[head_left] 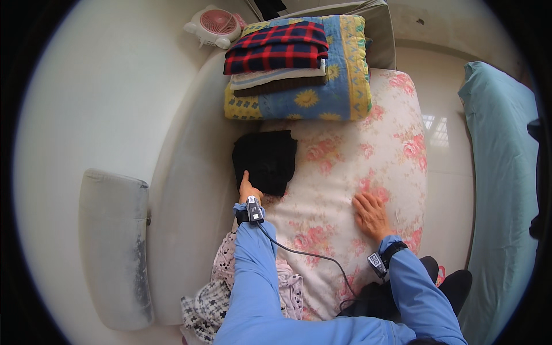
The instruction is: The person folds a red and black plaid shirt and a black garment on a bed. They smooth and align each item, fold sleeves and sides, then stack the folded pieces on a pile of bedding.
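A folded black cloth (266, 158) lies at the left edge of the bed, on the floral mattress (333, 172). My left hand (250, 188) is at its near side; the thumb rests on top, and the other fingers are hidden, seemingly beneath the fabric. On the mattress to the right, my right hand (372, 215) lies palm down with its fingers stretched out and nothing in it. Both wrists carry small strapped devices, joined by a dark cable (305, 252).
A folded blue-yellow quilt (351, 63) at the far end carries a red-navy plaid cloth (276, 46) and other folded textiles. Patterned clothes (210, 305) lie crumpled near my left arm. A pink-white fan (215, 26) stands far left; a teal-covered piece (500, 172) stands right.
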Available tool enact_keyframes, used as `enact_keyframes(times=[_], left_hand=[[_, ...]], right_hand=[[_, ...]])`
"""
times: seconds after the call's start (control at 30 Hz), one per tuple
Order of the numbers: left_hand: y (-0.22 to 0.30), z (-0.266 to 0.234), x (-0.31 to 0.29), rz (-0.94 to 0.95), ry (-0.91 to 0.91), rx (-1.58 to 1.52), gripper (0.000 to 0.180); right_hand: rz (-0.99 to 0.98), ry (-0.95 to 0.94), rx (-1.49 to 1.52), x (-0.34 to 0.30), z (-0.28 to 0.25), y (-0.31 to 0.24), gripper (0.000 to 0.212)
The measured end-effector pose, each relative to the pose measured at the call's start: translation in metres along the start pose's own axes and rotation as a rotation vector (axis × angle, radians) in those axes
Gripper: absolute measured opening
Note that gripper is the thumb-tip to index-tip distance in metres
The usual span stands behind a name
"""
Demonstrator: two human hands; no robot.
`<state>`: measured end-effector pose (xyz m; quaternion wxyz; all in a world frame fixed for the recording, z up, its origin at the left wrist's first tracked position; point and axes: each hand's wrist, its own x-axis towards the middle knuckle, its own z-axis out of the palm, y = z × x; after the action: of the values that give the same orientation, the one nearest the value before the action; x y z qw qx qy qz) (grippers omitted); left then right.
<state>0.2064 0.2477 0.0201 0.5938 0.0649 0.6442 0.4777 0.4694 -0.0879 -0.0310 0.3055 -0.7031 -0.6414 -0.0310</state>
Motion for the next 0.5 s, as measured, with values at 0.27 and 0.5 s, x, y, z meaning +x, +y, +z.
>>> enact_keyframes(times=[0.27, 0.5], left_hand=[[0.012, -0.002, 0.029, 0.087, -0.130, -0.064, 0.059], [0.019, -0.004, 0.035, 0.161, -0.075, -0.098, 0.050]], right_hand=[[0.008, 0.001, 0.012, 0.000, 0.000, -0.001, 0.046], [0.019, -0.013, 0.020, 0.000, -0.001, -0.001, 0.045]])
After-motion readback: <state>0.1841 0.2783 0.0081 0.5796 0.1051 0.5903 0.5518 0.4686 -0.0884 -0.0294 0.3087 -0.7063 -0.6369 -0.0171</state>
